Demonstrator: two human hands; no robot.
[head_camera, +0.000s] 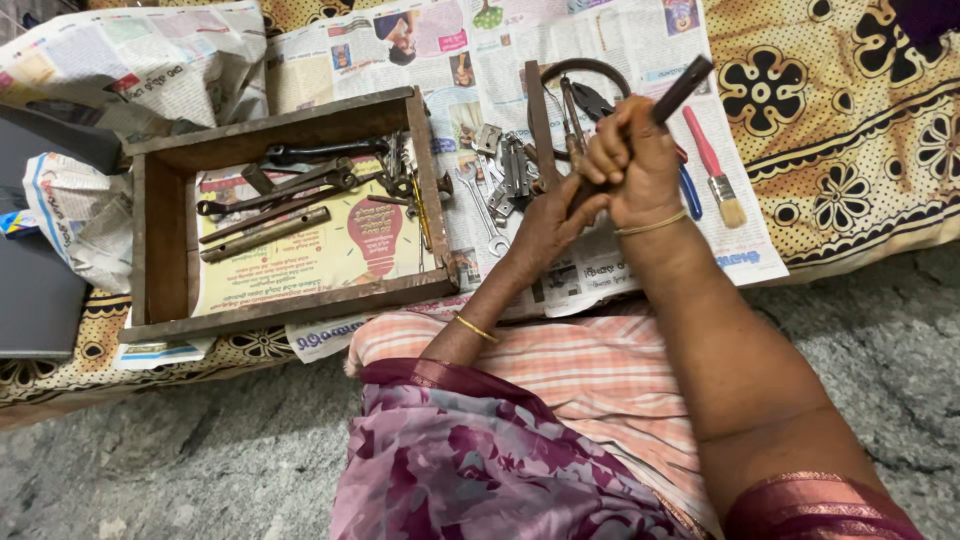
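My right hand (635, 160) is shut on a dark metal tool (682, 88) whose thick end sticks up and to the right. My left hand (545, 228) grips the lower part of the same tool, just below the right hand. Both hands hover over newspaper (620, 40) spread on a patterned cloth. Under and beside the hands lie a spanner (487, 220), several small metal parts (512, 165) and pliers with blue handles (690, 190). A brush with a red handle (714, 168) lies to the right of my right hand.
A shallow wooden tray (165, 235) on the left holds several long rusty tools (275, 200) on a paper lining. A wooden strip (541, 120) and a dark curved band (585, 68) lie behind the hands. Crumpled newspaper (85, 210) sits at far left. Grey floor (180, 460) lies below.
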